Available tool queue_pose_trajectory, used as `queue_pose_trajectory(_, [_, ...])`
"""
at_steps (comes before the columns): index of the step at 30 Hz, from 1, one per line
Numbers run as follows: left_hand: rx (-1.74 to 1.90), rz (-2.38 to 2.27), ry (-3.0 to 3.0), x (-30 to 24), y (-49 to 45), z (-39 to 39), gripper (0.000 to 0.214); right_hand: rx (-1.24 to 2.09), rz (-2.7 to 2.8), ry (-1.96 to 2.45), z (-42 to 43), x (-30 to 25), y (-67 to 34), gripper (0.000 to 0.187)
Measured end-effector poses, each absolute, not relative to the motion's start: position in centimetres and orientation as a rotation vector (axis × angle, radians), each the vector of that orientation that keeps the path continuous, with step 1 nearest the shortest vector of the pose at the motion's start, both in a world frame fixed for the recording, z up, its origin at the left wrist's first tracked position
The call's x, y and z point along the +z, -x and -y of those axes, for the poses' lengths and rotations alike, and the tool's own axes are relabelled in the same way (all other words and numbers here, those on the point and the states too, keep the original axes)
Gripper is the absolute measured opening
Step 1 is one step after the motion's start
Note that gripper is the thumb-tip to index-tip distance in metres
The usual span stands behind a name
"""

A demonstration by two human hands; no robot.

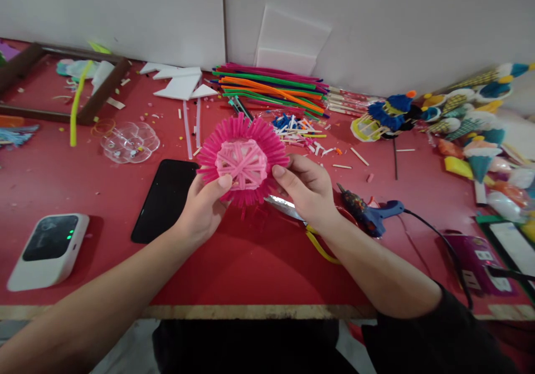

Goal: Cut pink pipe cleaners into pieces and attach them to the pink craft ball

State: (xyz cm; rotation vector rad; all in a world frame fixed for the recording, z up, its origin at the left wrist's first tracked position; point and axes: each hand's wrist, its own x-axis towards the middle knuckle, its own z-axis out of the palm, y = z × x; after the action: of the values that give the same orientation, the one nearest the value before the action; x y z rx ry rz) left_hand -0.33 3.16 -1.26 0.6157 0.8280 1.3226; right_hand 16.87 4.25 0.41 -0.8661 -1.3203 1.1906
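Above the red table I hold up a round pink craft flower (242,164). Its rim is a fringe of dark pink pipe-cleaner pieces, and lighter pink strips cross over its middle. My left hand (208,200) grips the lower left edge, thumb on the front face. My right hand (304,187) pinches the right edge between thumb and fingers; the other fingers are curled behind. Under the right hand and forearm lie scissors (320,244) with yellow handles, partly hidden. A black phone (166,201) rests beside my left hand.
A glue gun (370,212) with a cord lies to the right. Behind are colourful pipe cleaners (271,90), cut scraps (292,126) and a clear flower-shaped tray (130,142). A white device (49,250) stands front left; a brown frame (100,91) lies back left.
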Motion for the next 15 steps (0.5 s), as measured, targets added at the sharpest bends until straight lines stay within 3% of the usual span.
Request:
queue_pose_trajectory(9, [1.359,-0.826,-0.683,-1.13,0.31,-3.28,0.048,1.186,1.343,0.876,-4.13,-0.09,-17.31,0.038])
queue_pose_trajectory(15, [1.367,-0.822,-0.788,-1.25,0.36,-2.79,0.053,0.771,1.472,1.01,-3.76,0.4,-17.24,0.037])
